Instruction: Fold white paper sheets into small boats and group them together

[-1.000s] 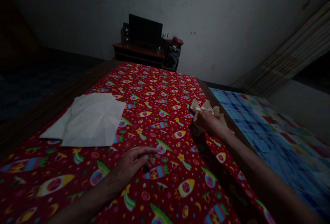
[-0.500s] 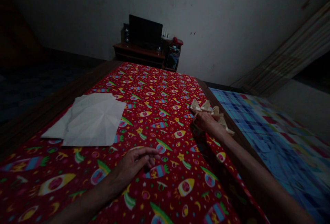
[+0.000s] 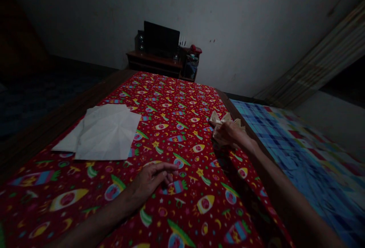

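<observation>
On the right edge of the red rocket-print cloth, my right hand is closed around folded paper. Pale pointed folds of the paper stick out beyond my fingers and beside them; the hand hides the rest. My left hand rests on the cloth near the middle, fingers loosely stretched and holding nothing. A stack of creased white paper sheets lies flat at the left, up and left of my left hand.
Dark wooden table edges border the cloth. Beyond its far end stands a low cabinet with a monitor, a speaker and a red telephone. Blue checked bedding spreads out at the right.
My right hand has shifted slightly over the folded paper; the points that showed right of the wrist no longer show there. My left hand stays in place. The view has tilted slightly.
</observation>
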Demonstrator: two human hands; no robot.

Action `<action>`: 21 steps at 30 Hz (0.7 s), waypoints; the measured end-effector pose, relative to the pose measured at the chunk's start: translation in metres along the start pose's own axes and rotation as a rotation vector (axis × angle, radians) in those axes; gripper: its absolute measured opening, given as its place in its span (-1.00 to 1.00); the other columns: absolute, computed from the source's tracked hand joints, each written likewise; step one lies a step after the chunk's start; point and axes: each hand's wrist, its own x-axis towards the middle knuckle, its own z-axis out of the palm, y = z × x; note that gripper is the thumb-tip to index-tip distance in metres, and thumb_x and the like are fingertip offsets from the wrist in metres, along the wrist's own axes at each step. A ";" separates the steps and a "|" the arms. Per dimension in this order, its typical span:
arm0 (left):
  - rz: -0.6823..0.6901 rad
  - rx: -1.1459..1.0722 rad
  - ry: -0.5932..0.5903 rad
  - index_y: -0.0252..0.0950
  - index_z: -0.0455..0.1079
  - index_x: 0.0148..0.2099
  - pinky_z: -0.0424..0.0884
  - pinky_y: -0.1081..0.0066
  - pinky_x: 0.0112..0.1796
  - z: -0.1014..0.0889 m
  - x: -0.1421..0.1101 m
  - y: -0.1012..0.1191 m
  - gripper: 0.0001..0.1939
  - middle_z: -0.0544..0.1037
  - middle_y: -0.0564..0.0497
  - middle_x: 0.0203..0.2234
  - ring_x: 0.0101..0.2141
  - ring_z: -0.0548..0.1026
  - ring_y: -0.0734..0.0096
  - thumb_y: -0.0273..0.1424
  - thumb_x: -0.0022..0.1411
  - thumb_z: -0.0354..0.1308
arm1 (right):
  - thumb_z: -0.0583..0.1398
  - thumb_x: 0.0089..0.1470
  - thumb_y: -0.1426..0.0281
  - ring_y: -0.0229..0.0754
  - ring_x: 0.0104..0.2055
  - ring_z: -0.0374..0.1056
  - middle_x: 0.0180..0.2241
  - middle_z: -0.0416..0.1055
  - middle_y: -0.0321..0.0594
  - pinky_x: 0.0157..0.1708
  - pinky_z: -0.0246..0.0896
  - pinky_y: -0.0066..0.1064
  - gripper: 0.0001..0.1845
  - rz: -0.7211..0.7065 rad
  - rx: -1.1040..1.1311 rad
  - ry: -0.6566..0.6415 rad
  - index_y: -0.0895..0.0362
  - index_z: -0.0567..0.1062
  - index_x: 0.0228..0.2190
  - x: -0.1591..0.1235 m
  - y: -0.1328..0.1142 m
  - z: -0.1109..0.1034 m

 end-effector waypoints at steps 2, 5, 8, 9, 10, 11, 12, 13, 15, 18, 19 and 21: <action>0.001 0.002 -0.003 -0.35 0.46 -0.10 0.40 0.47 -0.39 0.000 0.001 -0.001 -0.65 0.54 -0.06 -0.42 -0.44 0.49 0.45 -0.26 0.19 0.02 | 0.08 0.15 0.28 -0.28 -0.48 0.26 -0.43 0.40 -0.15 -0.47 0.19 -0.48 -0.63 0.012 -0.015 -0.031 0.32 0.52 -0.43 0.001 0.001 -0.012; 0.009 0.024 -0.009 -0.36 0.46 -0.10 0.41 0.47 -0.39 0.001 0.000 -0.004 -0.64 0.54 -0.06 -0.41 -0.45 0.49 0.45 -0.25 0.19 0.01 | 0.07 0.13 0.34 -0.37 -0.65 0.06 -0.69 0.22 -0.29 -0.61 -0.10 -0.49 -0.60 0.042 0.006 -0.021 0.24 0.44 -0.65 0.001 -0.014 -0.034; 0.016 0.078 -0.005 -0.36 0.45 -0.08 0.42 0.46 -0.39 0.003 -0.002 0.000 -0.63 0.55 -0.06 -0.41 -0.45 0.49 0.44 -0.26 0.22 -0.04 | 0.03 0.16 0.29 -0.38 -0.64 0.04 -0.69 0.16 -0.35 -0.60 -0.17 -0.50 -0.59 0.085 0.197 0.049 0.20 0.40 -0.62 -0.013 -0.053 -0.047; 0.018 0.116 -0.010 -0.35 0.45 -0.07 0.42 0.46 -0.40 0.002 -0.002 0.003 -0.63 0.55 -0.06 -0.42 -0.46 0.50 0.44 -0.28 0.23 -0.06 | 0.02 0.18 0.27 -0.39 -0.63 0.03 -0.69 0.15 -0.36 -0.61 -0.18 -0.51 -0.59 0.065 0.281 0.012 0.19 0.38 -0.62 -0.022 -0.070 -0.047; 0.028 0.178 -0.020 -0.34 0.45 -0.07 0.43 0.45 -0.39 -0.001 -0.002 0.009 -0.63 0.55 -0.06 -0.42 -0.45 0.50 0.43 -0.30 0.24 -0.08 | 0.01 0.18 0.26 -0.40 -0.65 -0.02 -0.70 0.11 -0.38 -0.62 -0.22 -0.51 -0.57 0.034 0.353 -0.040 0.18 0.34 -0.64 -0.032 -0.087 -0.044; 0.042 0.257 -0.029 -0.32 0.45 -0.06 0.44 0.44 -0.38 -0.005 -0.003 0.015 -0.64 0.56 -0.06 -0.41 -0.45 0.51 0.42 -0.32 0.25 -0.10 | 0.00 0.19 0.27 -0.41 -0.65 -0.04 -0.70 0.10 -0.39 -0.62 -0.23 -0.52 -0.57 -0.016 0.423 -0.100 0.18 0.32 -0.65 -0.044 -0.104 -0.038; 0.075 0.380 -0.045 -0.29 0.46 -0.07 0.44 0.43 -0.34 -0.012 -0.002 0.022 -0.65 0.57 -0.05 -0.39 -0.41 0.52 0.39 -0.35 0.25 -0.10 | -0.01 0.20 0.31 -0.41 -0.64 -0.04 -0.69 0.12 -0.39 -0.61 -0.22 -0.52 -0.59 -0.081 0.468 -0.161 0.18 0.31 -0.64 -0.055 -0.120 -0.031; 0.151 0.530 -0.039 -0.26 0.47 -0.09 0.43 0.39 -0.24 -0.021 -0.002 0.030 -0.68 0.57 -0.06 -0.30 -0.29 0.52 0.34 -0.36 0.24 -0.07 | 0.00 0.19 0.35 -0.42 -0.64 -0.03 -0.67 0.16 -0.38 -0.60 -0.21 -0.52 -0.62 -0.151 0.492 -0.202 0.17 0.31 -0.62 -0.067 -0.134 -0.023; 0.285 0.787 0.061 -0.24 0.45 -0.05 0.36 0.33 -0.06 -0.045 -0.001 0.042 -0.68 0.53 -0.07 -0.13 -0.11 0.46 0.25 -0.35 0.24 -0.04 | 0.03 0.16 0.40 -0.41 -0.62 -0.02 -0.64 0.21 -0.37 -0.58 -0.21 -0.50 -0.69 -0.265 0.500 -0.247 0.17 0.31 -0.60 -0.085 -0.154 -0.006; 0.363 1.120 0.217 -0.24 0.41 -0.01 0.27 0.23 0.03 -0.089 -0.004 0.045 -0.65 0.49 -0.09 -0.07 -0.03 0.40 0.20 -0.27 0.27 -0.08 | 0.04 0.16 0.39 -0.38 -0.58 0.03 -0.58 0.27 -0.34 -0.54 -0.18 -0.49 -0.78 -0.283 0.462 -0.211 0.15 0.32 -0.52 -0.098 -0.168 0.011; 0.349 1.198 0.234 -0.24 0.38 0.02 0.26 0.21 0.03 -0.103 -0.007 0.042 -0.61 0.46 -0.09 -0.03 -0.01 0.39 0.18 -0.22 0.28 -0.11 | 0.03 0.16 0.40 -0.37 -0.57 0.05 -0.56 0.28 -0.33 -0.53 -0.17 -0.48 -0.79 -0.290 0.456 -0.206 0.14 0.32 -0.50 -0.100 -0.169 0.013; 0.282 1.349 0.241 -0.21 0.31 0.09 0.22 0.11 0.06 -0.125 -0.015 0.030 -0.55 0.35 -0.07 0.08 0.07 0.30 0.11 -0.13 0.27 -0.11 | 0.02 0.17 0.40 -0.36 -0.57 0.06 -0.56 0.29 -0.32 -0.52 -0.16 -0.48 -0.79 -0.300 0.450 -0.184 0.14 0.31 -0.49 -0.101 -0.169 0.015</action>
